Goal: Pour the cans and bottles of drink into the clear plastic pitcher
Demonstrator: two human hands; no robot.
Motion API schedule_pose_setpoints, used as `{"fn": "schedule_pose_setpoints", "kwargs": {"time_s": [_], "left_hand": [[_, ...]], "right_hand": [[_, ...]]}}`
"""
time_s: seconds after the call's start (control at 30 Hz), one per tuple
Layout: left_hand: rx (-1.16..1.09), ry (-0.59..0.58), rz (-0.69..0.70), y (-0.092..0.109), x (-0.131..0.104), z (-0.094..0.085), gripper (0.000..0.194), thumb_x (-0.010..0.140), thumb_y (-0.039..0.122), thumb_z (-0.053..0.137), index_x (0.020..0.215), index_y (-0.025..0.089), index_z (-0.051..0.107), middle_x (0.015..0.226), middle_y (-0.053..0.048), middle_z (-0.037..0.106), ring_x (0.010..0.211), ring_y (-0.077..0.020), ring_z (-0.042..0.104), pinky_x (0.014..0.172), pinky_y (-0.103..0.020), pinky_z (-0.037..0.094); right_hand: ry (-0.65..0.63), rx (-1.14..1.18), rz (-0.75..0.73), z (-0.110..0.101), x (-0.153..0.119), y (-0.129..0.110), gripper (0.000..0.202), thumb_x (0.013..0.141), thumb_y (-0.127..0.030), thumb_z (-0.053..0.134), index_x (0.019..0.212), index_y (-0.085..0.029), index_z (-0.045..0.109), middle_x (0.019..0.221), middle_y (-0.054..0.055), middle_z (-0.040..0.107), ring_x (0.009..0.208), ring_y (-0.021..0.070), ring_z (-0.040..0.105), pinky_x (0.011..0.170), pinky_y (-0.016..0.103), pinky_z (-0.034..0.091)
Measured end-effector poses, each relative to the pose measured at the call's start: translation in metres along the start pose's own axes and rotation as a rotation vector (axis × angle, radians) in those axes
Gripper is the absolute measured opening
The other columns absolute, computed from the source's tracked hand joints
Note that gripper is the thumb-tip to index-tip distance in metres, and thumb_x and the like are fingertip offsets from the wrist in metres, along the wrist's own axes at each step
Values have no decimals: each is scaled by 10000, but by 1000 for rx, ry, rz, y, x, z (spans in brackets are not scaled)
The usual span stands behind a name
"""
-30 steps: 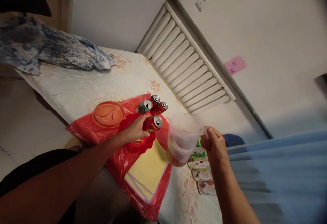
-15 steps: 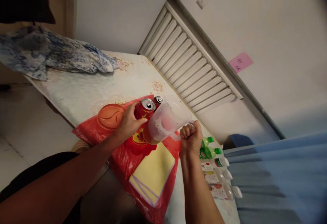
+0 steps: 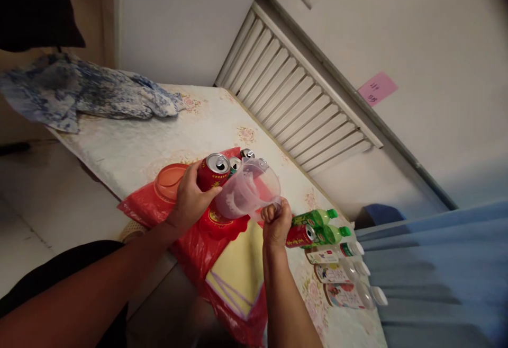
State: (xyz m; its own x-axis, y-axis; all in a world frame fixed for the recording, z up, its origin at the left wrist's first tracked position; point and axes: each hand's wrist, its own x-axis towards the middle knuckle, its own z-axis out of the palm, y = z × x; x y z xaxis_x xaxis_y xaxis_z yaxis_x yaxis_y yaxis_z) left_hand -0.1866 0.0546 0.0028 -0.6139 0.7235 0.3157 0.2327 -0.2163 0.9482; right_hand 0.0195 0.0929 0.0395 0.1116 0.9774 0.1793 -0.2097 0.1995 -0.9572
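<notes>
My left hand (image 3: pixel 191 195) is wrapped round an opened red drink can (image 3: pixel 213 174), its silver top facing up. In my right hand (image 3: pixel 277 223) is the handle of a translucent plastic jug (image 3: pixel 234 195), whose wide mouth tilts up and to the right. The jug is close beside the can; I cannot tell whether they touch. Below both sits a red, wavy-edged container (image 3: pixel 222 227), partly covered by the jug. A folded yellow cloth (image 3: pixel 238 271) lies on a red plastic bag (image 3: pixel 194 263), with an orange round lid or dish (image 3: pixel 169 179) left of my left hand.
More cans, one with a dark rim (image 3: pixel 246 153) and a green one (image 3: pixel 234 164), stand behind the jug. A second red can (image 3: pixel 300 235), green bottles (image 3: pixel 323 234) and clear bottles (image 3: pixel 349 296) line the right. A patterned cloth (image 3: pixel 119 94) lies far left; a radiator (image 3: pixel 293 83) borders the table.
My right hand and the jug have shifted left, and the jug's mouth has turned more toward me. The left-hand can has moved slightly left and up. A red can now shows beside my right wrist.
</notes>
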Motion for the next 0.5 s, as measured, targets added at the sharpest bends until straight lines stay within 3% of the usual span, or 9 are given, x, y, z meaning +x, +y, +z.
{"fn": "schedule_pose_setpoints", "kwargs": {"time_s": [0.27,0.5], "left_hand": [[46,-43,62,9,-39,-14,657,702,381,737,1286,188,505,1278,-116,612,1233,-354,577,1100,-508,453],[-54,-369,122,16,-91,-8,634,729,377,724,1303,270,478,1292,-95,619,1201,-336,603,1075,-508,483]], "right_hand": [[-21,-101,-40,-4,1,4,370,903,-491,445,647,-257,316,454,-122,270,411,94,238,481,244,313],[-36,-108,-69,-7,3,7,395,910,-522,446,638,-260,330,473,-116,275,432,101,248,496,249,326]]}}
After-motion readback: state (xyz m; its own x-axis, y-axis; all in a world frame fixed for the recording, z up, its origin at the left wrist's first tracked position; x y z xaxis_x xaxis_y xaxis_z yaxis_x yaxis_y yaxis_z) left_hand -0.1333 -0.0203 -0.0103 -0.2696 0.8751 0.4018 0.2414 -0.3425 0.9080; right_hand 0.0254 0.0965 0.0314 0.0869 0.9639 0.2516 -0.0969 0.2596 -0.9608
